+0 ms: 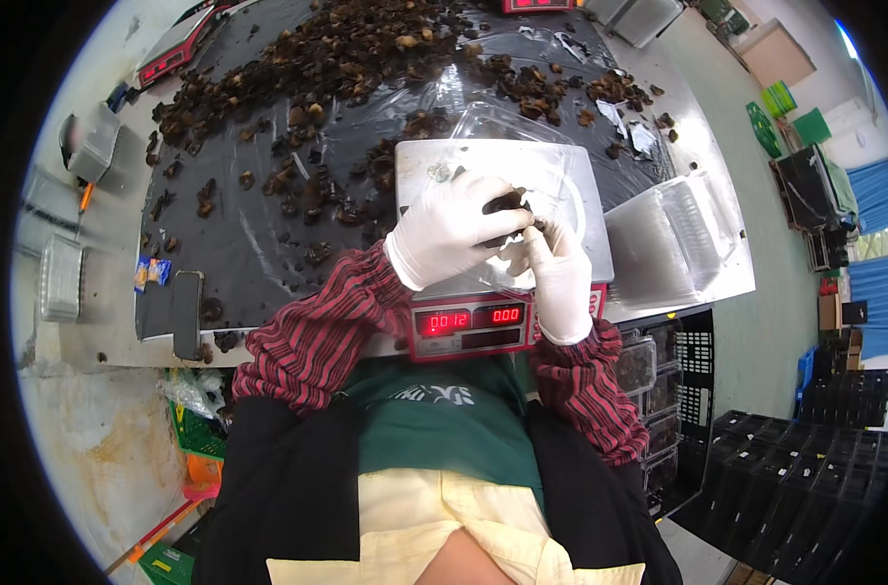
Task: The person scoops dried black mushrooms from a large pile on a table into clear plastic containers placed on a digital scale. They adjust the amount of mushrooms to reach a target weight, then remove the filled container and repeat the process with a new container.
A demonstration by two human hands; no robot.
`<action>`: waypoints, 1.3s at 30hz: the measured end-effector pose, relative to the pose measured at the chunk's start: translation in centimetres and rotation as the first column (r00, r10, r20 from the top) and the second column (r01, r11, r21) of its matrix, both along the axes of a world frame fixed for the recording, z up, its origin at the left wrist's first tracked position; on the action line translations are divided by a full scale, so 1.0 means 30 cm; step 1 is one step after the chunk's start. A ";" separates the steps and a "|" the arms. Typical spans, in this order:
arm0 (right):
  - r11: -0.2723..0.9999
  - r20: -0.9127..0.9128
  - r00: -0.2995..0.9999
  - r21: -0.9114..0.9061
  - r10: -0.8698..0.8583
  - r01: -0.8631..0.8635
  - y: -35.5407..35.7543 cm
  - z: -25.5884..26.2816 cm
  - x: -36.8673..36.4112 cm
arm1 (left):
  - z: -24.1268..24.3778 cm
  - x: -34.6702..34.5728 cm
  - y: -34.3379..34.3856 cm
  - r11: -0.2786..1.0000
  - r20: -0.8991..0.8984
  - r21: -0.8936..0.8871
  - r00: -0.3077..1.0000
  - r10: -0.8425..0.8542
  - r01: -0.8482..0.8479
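Note:
Both of my hands are in white gloves above the metal plate of a red digital scale (pixel 592 241), whose red digits are lit. My left hand (pixel 444 230) holds a dark clump of what looks like dried wood ear fungus (pixel 508 203). From the other side, my right hand (pixel 563 281) pinches the clump's lower edge with thumb and fingers. A clear plastic box (pixel 513 274) sits on the scale beneath the hands, largely hidden by them. Its transparent lid (pixel 506 126) appears to stick out past the plate's far edge.
Loose fungus (pixel 342 55) is heaped across the black plastic sheet (pixel 217 256) at the back. Nested clear boxes (pixel 674 241) lie right of the scale. A phone (pixel 188 314) and small blue packets (pixel 151 270) lie left. Black crates (pixel 795 475) stand on the floor, right.

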State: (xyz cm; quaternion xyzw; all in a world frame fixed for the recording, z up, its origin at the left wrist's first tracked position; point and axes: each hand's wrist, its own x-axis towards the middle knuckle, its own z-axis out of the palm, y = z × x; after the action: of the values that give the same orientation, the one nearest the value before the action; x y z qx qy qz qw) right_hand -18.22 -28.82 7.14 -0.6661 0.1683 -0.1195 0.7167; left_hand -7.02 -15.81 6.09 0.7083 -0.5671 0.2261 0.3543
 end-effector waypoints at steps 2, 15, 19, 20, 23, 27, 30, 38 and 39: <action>0.994 -0.012 0.997 -0.071 -0.079 0.078 -0.041 -0.032 -0.002 | -0.008 0.004 -0.029 0.992 -0.095 0.103 0.993 -0.063 0.073; 0.892 -0.001 0.979 -0.411 -0.206 0.187 -0.119 -0.073 -0.015 | -0.088 0.015 -0.012 0.939 -0.024 0.343 0.999 0.023 -0.014; 0.709 0.112 0.933 -0.621 -0.343 0.335 -0.121 -0.091 -0.023 | -0.044 -0.029 -0.080 0.958 0.070 0.285 0.997 0.007 -0.027; 0.803 -0.031 0.919 -0.499 -0.392 0.326 -0.114 -0.080 -0.032 | -0.053 -0.045 -0.103 0.953 0.130 0.296 0.991 0.020 -0.058; 0.687 -0.176 0.855 -0.681 -0.488 0.252 -0.093 -0.096 -0.043 | -0.073 -0.063 -0.142 0.919 0.135 0.373 0.987 0.083 -0.129; 0.887 -0.314 0.923 -0.457 -0.223 0.059 -0.081 -0.164 -0.088 | -0.095 -0.055 -0.184 0.797 -0.024 0.589 0.983 0.180 -0.132; 0.964 -0.250 0.954 -0.243 -0.167 0.105 -0.062 -0.148 -0.074 | -0.145 -0.072 -0.168 0.946 0.080 0.170 0.961 0.265 -0.275; 0.979 -0.250 0.966 -0.204 -0.062 0.010 -0.099 -0.153 -0.042 | -0.017 -0.084 -0.015 0.980 -0.200 -0.104 0.969 0.144 -0.168; 0.979 -0.265 0.963 -0.205 -0.047 -0.008 -0.101 -0.148 -0.042 | 0.005 -0.090 0.033 0.981 -0.266 -0.136 0.959 0.097 -0.137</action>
State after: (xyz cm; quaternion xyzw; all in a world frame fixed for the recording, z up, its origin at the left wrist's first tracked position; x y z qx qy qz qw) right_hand -19.47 -31.85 2.70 -0.7444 0.2573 -0.0519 0.6140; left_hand -9.72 -14.83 6.25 0.7348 -0.4543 0.1951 0.4644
